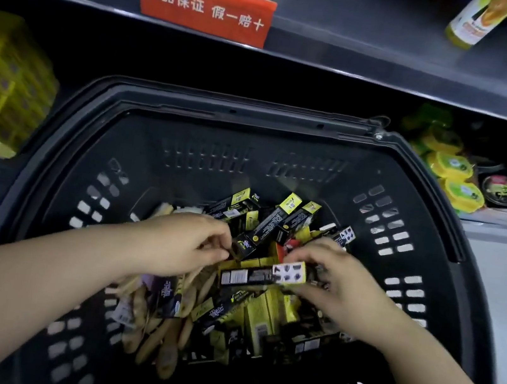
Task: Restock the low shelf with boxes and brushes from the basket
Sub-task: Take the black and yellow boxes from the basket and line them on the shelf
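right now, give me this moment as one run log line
stage: picking from basket | left hand: pinches small box | right hand: holds long box | brushes: in basket

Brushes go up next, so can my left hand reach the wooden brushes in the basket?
Probably yes: the wooden brushes lie mostly uncovered in the basket beneath the left hand. Its fingers pinch a small black box, so that goes first.
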